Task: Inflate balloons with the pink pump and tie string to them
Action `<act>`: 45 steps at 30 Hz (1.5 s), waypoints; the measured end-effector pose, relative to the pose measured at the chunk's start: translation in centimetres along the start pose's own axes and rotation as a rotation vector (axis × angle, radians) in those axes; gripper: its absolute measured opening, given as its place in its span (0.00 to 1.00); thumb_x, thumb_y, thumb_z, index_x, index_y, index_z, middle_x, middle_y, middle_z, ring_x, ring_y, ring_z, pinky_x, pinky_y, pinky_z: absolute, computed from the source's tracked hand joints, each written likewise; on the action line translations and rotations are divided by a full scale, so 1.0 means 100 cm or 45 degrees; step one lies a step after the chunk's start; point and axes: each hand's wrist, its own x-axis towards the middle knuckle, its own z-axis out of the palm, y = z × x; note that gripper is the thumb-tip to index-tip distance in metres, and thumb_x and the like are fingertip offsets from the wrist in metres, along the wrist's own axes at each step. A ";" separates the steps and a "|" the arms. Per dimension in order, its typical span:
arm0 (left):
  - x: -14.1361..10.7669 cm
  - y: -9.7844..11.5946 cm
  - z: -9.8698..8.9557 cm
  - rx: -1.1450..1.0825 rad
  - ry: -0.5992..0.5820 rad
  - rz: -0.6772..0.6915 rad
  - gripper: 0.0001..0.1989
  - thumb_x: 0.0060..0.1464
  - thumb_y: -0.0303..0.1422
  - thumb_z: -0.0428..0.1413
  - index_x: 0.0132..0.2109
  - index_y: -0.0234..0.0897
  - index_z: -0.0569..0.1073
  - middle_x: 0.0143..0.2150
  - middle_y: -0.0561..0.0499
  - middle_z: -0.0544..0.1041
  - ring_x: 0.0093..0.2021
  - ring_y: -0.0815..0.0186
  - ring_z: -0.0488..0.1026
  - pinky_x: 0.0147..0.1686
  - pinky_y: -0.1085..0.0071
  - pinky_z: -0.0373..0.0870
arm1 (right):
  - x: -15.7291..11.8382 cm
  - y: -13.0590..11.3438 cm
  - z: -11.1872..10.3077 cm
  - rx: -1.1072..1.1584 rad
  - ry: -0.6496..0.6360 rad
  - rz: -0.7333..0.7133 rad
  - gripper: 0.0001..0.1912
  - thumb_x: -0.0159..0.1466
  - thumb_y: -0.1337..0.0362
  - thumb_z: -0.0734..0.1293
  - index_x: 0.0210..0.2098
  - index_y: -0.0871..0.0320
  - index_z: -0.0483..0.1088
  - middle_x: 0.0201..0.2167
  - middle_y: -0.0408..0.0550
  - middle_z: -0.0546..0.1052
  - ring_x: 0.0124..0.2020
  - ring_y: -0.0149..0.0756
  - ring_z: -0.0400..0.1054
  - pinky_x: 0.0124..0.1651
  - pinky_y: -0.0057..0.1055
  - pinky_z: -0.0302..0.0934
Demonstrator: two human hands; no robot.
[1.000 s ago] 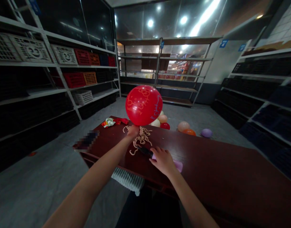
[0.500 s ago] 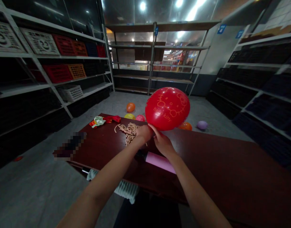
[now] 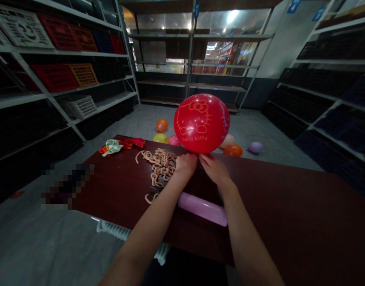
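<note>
An inflated red balloon [image 3: 202, 124] with a printed cat face and "hello kitty" stands upright above the table. Just under it, my left hand [image 3: 187, 163] is closed at the balloon's neck. My right hand [image 3: 212, 167] meets it from the other side, its fingers pinched at the same neck; the neck itself is hidden by the fingers. A tangled heap of beige string [image 3: 163, 163] lies left of my left hand. Below my hands rests a pink balloon pump [image 3: 203, 208], its dark end partly behind my left forearm.
Uninflated balloons [image 3: 113, 147] lie at the table's far left corner. A pixelated dark object [image 3: 70, 184] is at the left edge. On the floor beyond are an orange balloon [image 3: 162, 125], a purple balloon [image 3: 255, 147] and others. Shelves with crates [image 3: 54, 77] line the left.
The red balloon has turned and now stands more upright, its printed face swung left. My hands have come closer together beneath it. The view has tilted down.
</note>
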 end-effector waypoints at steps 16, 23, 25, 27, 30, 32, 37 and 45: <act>-0.010 -0.036 -0.004 -0.028 0.228 0.517 0.21 0.68 0.46 0.50 0.46 0.36 0.81 0.41 0.41 0.83 0.42 0.54 0.81 0.41 0.64 0.73 | 0.006 0.010 -0.003 0.720 -0.078 -0.079 0.12 0.65 0.56 0.64 0.37 0.53 0.77 0.36 0.46 0.82 0.39 0.41 0.75 0.47 0.37 0.66; -0.015 -0.086 -0.017 -0.028 0.480 0.031 0.11 0.65 0.38 0.57 0.48 0.37 0.79 0.48 0.42 0.80 0.49 0.54 0.76 0.45 0.63 0.69 | 0.007 0.018 -0.005 1.023 0.195 0.141 0.16 0.59 0.49 0.69 0.38 0.53 0.77 0.40 0.48 0.83 0.44 0.43 0.76 0.50 0.42 0.69; -0.014 -0.096 -0.015 0.020 0.501 -0.110 0.13 0.64 0.37 0.58 0.51 0.37 0.78 0.52 0.40 0.78 0.53 0.50 0.74 0.48 0.60 0.68 | 0.007 0.019 -0.005 1.208 0.138 0.222 0.18 0.59 0.47 0.70 0.40 0.52 0.76 0.42 0.48 0.83 0.46 0.42 0.77 0.46 0.40 0.70; -0.011 -0.101 -0.009 0.045 0.481 -0.165 0.15 0.63 0.38 0.58 0.53 0.38 0.78 0.55 0.40 0.76 0.56 0.48 0.71 0.51 0.58 0.67 | 0.006 0.019 -0.005 1.342 0.095 0.276 0.19 0.59 0.46 0.71 0.43 0.52 0.75 0.45 0.49 0.83 0.48 0.41 0.77 0.45 0.38 0.71; -0.005 -0.102 0.001 0.079 0.424 -0.127 0.14 0.63 0.38 0.57 0.54 0.42 0.79 0.58 0.41 0.75 0.60 0.49 0.67 0.54 0.56 0.65 | 0.004 0.015 -0.008 1.438 0.081 0.302 0.19 0.59 0.46 0.72 0.43 0.52 0.74 0.48 0.50 0.82 0.49 0.41 0.77 0.46 0.38 0.71; -0.001 -0.101 0.008 0.103 0.381 -0.090 0.12 0.64 0.37 0.57 0.51 0.42 0.80 0.56 0.41 0.75 0.60 0.49 0.67 0.55 0.56 0.64 | 0.003 0.011 -0.010 1.479 0.088 0.319 0.20 0.59 0.47 0.72 0.44 0.51 0.73 0.49 0.50 0.82 0.49 0.41 0.77 0.47 0.37 0.71; 0.006 -0.100 0.018 0.099 0.364 -0.053 0.08 0.63 0.35 0.57 0.43 0.39 0.80 0.52 0.41 0.78 0.58 0.50 0.68 0.55 0.54 0.62 | 0.004 0.009 -0.010 1.541 0.108 0.336 0.19 0.62 0.46 0.70 0.45 0.50 0.71 0.49 0.51 0.82 0.51 0.41 0.77 0.49 0.38 0.71; 0.012 -0.087 0.003 -1.246 0.496 0.145 0.11 0.57 0.39 0.63 0.41 0.36 0.77 0.42 0.47 0.80 0.43 0.62 0.76 0.47 0.65 0.70 | 0.006 0.013 -0.006 1.534 0.134 0.356 0.20 0.61 0.45 0.70 0.46 0.49 0.71 0.49 0.49 0.83 0.51 0.41 0.78 0.48 0.37 0.71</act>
